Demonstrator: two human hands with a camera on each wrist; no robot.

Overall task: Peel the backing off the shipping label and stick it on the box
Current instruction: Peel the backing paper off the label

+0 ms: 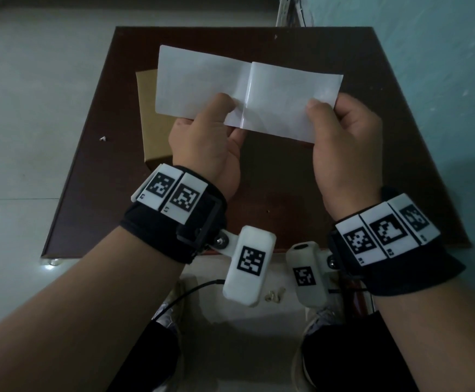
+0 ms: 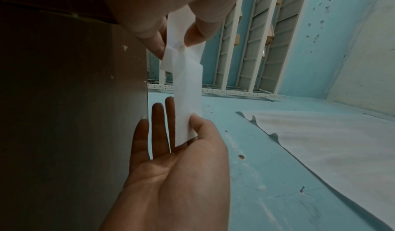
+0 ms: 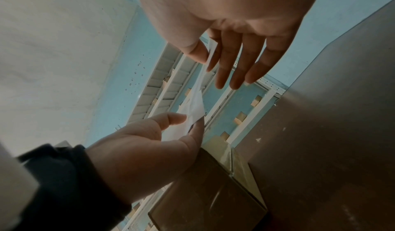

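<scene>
Label [image 1: 196,83] and backing [image 1: 287,106] are hanging in the air above the box [image 1: 151,137] on the worktop [image 1: 386,165], half separated; the left hand [image 1: 205,145] is pinching one sheet, the right hand [image 1: 343,154] the other. Pulling unevenly risks the sticky label curling onto itself or a thumb

Label [image 1: 199,86] and backing [image 1: 284,106] held side by side above the table [image 1: 343,193], label left, backing right, joined at a seam between the hands. Left hand [image 1: 205,148] pinches near the seam; right hand [image 1: 346,154] pinches the backing's right end. Box [image 1: 153,123] sits on the table's left part, behind the left hand and partly under the label.
</scene>
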